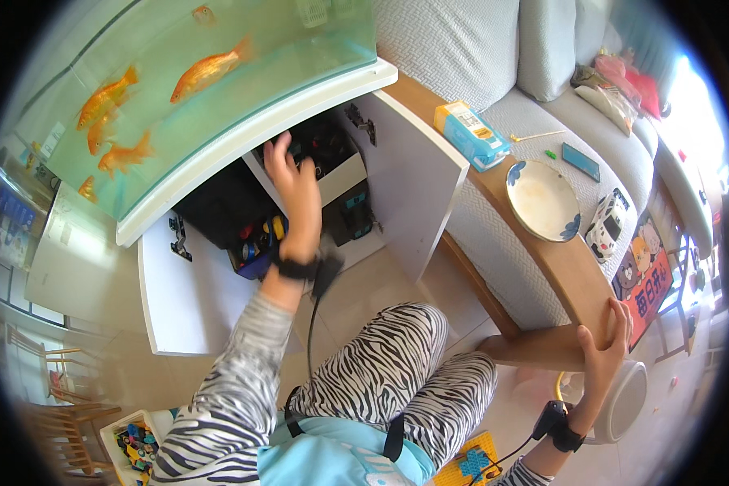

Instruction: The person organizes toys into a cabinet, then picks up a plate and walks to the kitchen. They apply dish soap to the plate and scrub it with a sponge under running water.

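My left hand (294, 182) is raised, fingers apart and holding nothing, in front of the cabinet (355, 249) below the fish tank (316, 85). Behind it, an upper compartment holds a pale box (343, 177) with dark items in it. Lower left of that, a bin (246, 261) holds tools with yellow, red and blue parts. Both cabinet doors (410, 176) stand open. My right hand (604, 352) rests on the end of the sofa's wooden armrest (583, 285), thumb and fingers spread over its edge. Each wrist wears a black strap with a cabled device.
On the armrest are a blue and yellow packet (472, 136) and a ceramic bowl (544, 200). A toy car (607, 226) and a phone-like blue slab (581, 161) lie on the sofa seat. A round lidded bin (626, 401) stands below my right hand. A tub of toy bricks (136, 446) is at lower left.
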Motion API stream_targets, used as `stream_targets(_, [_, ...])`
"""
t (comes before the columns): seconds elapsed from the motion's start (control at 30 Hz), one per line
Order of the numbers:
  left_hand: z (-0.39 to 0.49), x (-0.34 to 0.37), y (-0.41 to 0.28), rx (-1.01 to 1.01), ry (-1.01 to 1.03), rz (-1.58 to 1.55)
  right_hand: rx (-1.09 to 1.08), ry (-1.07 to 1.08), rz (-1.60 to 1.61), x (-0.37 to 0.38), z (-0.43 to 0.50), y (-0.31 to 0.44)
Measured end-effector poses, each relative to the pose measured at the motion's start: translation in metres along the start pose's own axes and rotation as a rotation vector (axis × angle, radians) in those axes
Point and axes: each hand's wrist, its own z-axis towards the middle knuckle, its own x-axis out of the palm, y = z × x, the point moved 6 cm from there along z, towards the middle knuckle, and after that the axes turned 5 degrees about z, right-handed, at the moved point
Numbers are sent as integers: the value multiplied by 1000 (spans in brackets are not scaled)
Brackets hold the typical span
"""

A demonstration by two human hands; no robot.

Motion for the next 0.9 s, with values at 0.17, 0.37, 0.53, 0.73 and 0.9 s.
stream_targets(0.17, [-129, -99, -113, 384, 384, 127, 15, -2, -5, -7, 0, 3])
stream_targets(0.37, [-79, -255, -188, 502, 189, 1006, 10, 21, -3, -9, 0, -1])
stream_targets(0.53, [-73, -264, -143, 381, 322, 553, 4, 26, -4, -11, 2, -6])
stream_targets(0.73, [-64, -177, -95, 736, 8, 533, 16, 43, 34, -8, 2, -13])
stream_targets(0.9, [-22, -101, -63, 836, -23, 1018, -18, 44, 11, -5, 2, -16])
